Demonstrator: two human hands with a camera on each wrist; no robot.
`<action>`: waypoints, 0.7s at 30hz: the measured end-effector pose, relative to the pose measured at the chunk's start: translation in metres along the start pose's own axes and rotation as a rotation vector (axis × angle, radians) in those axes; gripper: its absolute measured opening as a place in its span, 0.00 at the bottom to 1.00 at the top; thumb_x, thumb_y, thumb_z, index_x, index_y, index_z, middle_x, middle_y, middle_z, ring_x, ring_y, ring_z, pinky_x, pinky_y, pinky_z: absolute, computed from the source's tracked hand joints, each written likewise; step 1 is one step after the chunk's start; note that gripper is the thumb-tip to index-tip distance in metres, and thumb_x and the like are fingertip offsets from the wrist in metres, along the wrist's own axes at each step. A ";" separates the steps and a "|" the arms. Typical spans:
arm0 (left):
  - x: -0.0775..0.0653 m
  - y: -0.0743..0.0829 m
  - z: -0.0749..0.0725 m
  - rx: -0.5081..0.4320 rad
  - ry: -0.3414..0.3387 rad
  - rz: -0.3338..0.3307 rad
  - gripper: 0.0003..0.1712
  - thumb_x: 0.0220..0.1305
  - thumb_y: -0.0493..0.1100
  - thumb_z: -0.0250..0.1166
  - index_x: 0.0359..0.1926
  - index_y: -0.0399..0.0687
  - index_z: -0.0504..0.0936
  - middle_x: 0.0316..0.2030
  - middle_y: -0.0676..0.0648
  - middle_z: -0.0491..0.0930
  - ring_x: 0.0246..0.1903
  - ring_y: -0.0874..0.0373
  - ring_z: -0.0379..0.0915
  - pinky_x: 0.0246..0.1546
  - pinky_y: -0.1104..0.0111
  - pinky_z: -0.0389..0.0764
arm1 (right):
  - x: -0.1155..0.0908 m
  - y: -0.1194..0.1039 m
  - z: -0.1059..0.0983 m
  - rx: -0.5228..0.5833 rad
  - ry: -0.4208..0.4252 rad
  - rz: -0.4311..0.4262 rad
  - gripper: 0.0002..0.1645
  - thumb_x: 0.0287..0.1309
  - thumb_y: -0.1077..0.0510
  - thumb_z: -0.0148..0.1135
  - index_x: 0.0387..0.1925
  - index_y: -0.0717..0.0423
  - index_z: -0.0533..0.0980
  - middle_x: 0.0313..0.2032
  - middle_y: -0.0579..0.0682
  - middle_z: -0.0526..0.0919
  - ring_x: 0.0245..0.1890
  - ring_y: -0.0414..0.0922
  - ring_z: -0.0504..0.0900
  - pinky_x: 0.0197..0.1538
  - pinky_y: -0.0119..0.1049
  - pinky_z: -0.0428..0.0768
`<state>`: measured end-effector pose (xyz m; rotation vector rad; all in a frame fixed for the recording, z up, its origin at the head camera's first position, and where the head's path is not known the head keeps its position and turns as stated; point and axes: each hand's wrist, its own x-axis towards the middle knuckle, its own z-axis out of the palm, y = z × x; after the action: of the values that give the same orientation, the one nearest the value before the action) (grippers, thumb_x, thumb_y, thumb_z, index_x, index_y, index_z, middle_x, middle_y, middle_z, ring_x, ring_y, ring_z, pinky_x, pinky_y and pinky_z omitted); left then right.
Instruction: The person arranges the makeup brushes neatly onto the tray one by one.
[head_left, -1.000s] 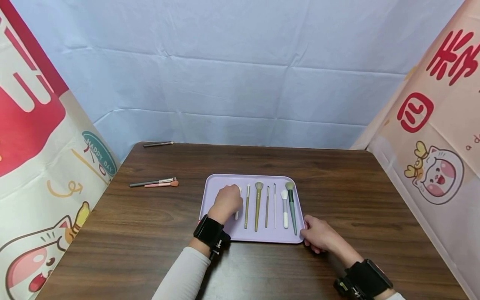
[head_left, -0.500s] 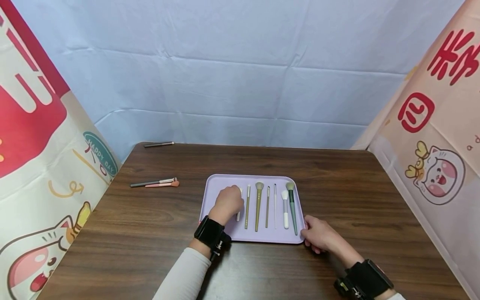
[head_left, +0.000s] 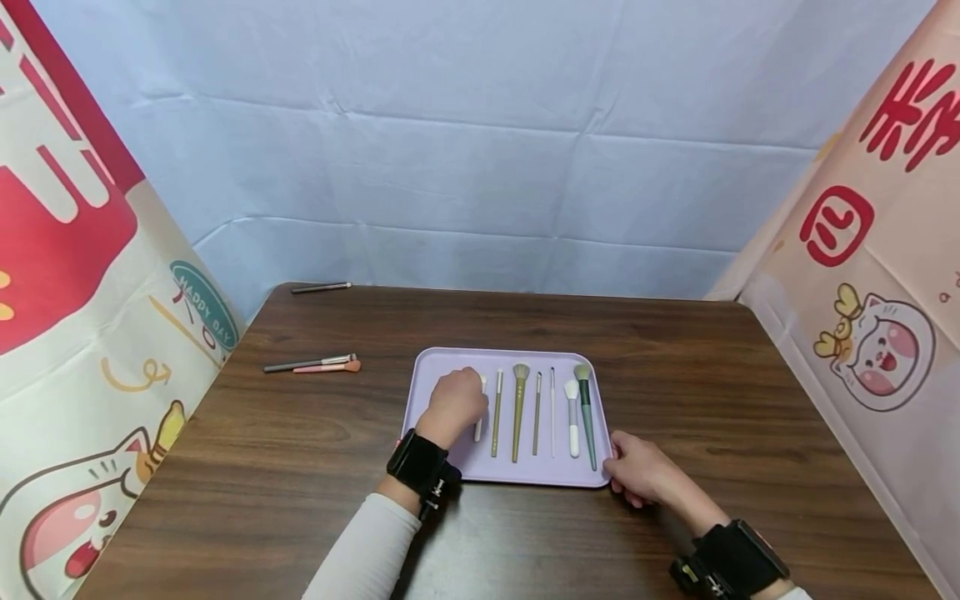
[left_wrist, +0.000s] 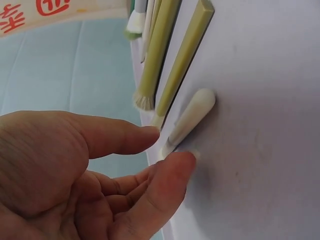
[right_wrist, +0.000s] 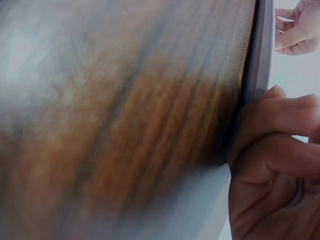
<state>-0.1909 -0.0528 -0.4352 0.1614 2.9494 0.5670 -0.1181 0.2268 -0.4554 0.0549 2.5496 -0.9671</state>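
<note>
A lilac tray (head_left: 442, 471) lies on the table, bearing a row of makeup brushes. My left hand (head_left: 452, 404) is over its left part, above a short white brush (left_wrist: 192, 117). In the left wrist view the thumb and index finger are apart, either side of that brush's far end, which they partly hide. Beside it lie a thin olive brush (head_left: 496, 417) and a wider olive brush (head_left: 517, 421). My right hand (head_left: 637, 468) grips the tray's near right corner with curled fingers; the right wrist view shows them at the rim.
On the tray's right side lie a white-handled brush (head_left: 573, 425) and a green brush (head_left: 587, 421). Left on the table are a dark grey brush (head_left: 300, 365) and a pink brush (head_left: 322, 367). Another dark brush (head_left: 318, 288) lies at the far edge. Cloths hang around the table.
The head view has shifted slightly. Both hands stay where they were, the left over the white brush and the right at the tray's corner.
</note>
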 end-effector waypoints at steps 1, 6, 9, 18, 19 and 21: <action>0.000 -0.001 -0.001 0.007 0.008 -0.004 0.08 0.63 0.36 0.62 0.26 0.40 0.78 0.28 0.41 0.81 0.28 0.50 0.77 0.34 0.57 0.81 | 0.000 0.000 0.000 -0.001 0.002 -0.001 0.05 0.59 0.65 0.54 0.30 0.57 0.67 0.18 0.52 0.77 0.08 0.42 0.70 0.13 0.31 0.67; -0.003 -0.006 -0.007 0.022 0.052 -0.018 0.13 0.62 0.39 0.63 0.21 0.43 0.76 0.24 0.43 0.80 0.26 0.49 0.78 0.29 0.56 0.80 | 0.000 0.000 0.000 -0.001 0.005 -0.010 0.05 0.58 0.65 0.54 0.30 0.57 0.67 0.18 0.52 0.77 0.08 0.42 0.70 0.13 0.31 0.67; -0.004 -0.009 -0.010 0.017 0.066 -0.026 0.12 0.62 0.41 0.65 0.24 0.42 0.76 0.25 0.42 0.80 0.27 0.47 0.78 0.29 0.55 0.79 | 0.000 0.000 0.000 -0.001 0.003 -0.015 0.05 0.58 0.65 0.54 0.30 0.56 0.67 0.18 0.52 0.76 0.08 0.42 0.70 0.13 0.31 0.67; -0.004 -0.022 -0.017 0.068 0.087 -0.041 0.22 0.62 0.48 0.68 0.48 0.34 0.81 0.41 0.37 0.84 0.45 0.42 0.81 0.41 0.49 0.82 | 0.000 0.000 -0.001 0.002 -0.010 -0.017 0.05 0.59 0.65 0.54 0.30 0.57 0.67 0.18 0.52 0.77 0.08 0.41 0.70 0.13 0.31 0.67; -0.004 -0.024 -0.018 0.072 0.085 -0.051 0.23 0.63 0.49 0.68 0.50 0.34 0.80 0.43 0.37 0.83 0.47 0.42 0.80 0.42 0.48 0.82 | 0.000 0.000 -0.001 0.003 -0.010 -0.015 0.05 0.59 0.65 0.54 0.30 0.57 0.67 0.18 0.52 0.77 0.08 0.41 0.70 0.13 0.31 0.67; -0.005 -0.027 -0.021 0.078 0.075 -0.068 0.26 0.64 0.50 0.69 0.53 0.34 0.80 0.46 0.37 0.82 0.50 0.43 0.78 0.43 0.48 0.82 | 0.000 0.000 -0.001 0.003 -0.009 -0.011 0.05 0.59 0.65 0.54 0.30 0.57 0.67 0.18 0.52 0.76 0.08 0.41 0.70 0.13 0.31 0.67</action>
<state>-0.1916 -0.0858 -0.4250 0.0483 3.0376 0.4591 -0.1187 0.2270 -0.4549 0.0371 2.5425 -0.9737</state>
